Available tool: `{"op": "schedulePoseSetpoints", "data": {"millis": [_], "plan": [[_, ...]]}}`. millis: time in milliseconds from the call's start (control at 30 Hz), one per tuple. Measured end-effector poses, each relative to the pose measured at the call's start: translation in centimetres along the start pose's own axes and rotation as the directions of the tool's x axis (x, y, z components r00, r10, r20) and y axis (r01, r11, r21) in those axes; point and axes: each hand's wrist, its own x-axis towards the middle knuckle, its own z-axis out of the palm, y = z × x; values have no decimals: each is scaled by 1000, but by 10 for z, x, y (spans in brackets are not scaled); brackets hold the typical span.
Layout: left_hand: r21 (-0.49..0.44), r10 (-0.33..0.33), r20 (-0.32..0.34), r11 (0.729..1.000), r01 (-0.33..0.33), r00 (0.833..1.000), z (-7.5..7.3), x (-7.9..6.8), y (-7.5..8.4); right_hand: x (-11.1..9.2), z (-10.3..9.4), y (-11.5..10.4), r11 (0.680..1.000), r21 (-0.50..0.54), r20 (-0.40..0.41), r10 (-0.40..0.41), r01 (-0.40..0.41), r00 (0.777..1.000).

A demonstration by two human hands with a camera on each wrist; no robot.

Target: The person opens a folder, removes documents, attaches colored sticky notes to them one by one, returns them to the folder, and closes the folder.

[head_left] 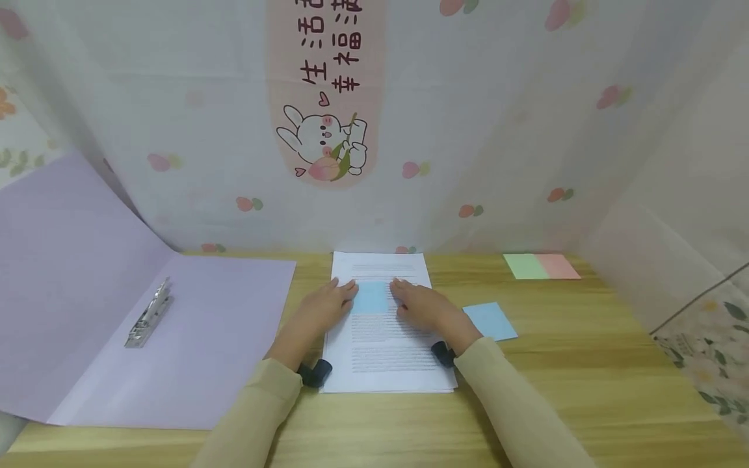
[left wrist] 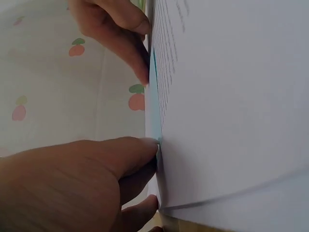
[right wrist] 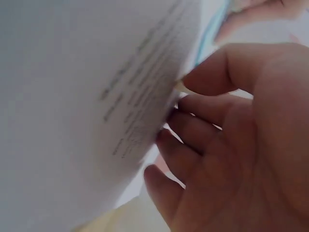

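A blue sticky note (head_left: 370, 298) lies on the upper part of a stack of printed sheets (head_left: 386, 351) in the middle of the table. At the note's left edge, my left hand (head_left: 324, 308) rests on the paper, its thumb tip touching the note's edge in the left wrist view. From the right, my right hand (head_left: 426, 307) touches the page beside the note with its fingertips. In the right wrist view the fingers (right wrist: 188, 121) are spread and only slightly bent against the sheet.
An opened purple folder (head_left: 234, 325) with a metal clip (head_left: 149, 313) lies at the left, its cover raised. A blue sticky pad (head_left: 491, 321) sits by my right wrist. Green (head_left: 526, 266) and pink sticky notes (head_left: 558, 266) lie near the back right. A patterned curtain (head_left: 468, 130) borders the table's back.
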Motion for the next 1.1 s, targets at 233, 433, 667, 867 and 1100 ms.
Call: {"op": "schedulePoseSetpoints", "data": {"millis": [233, 433, 667, 867, 1100], "plan": [[-57, 40, 47, 998, -38, 998, 2, -2, -16, -2, 12, -1, 995, 92, -43, -28, 32, 999], [-161, 49, 32, 986, -44, 998, 0, -5, -24, 2, 11, -3, 991, 111, -65, -72, 79, 995], [-228, 34, 31, 973, -26, 999, 2, -10, -19, -3, 7, -1, 978, 196, -20, -63, 66, 998], [-219, 40, 15, 975, -36, 999, 0, -7, -14, -5, 0, 7, 961, 264, -47, -70, 80, 996], [-194, 24, 15, 981, -21, 1000, -2, -3, -10, -11, -21, 34, 909, 416, -103, 42, 4, 994]]}}
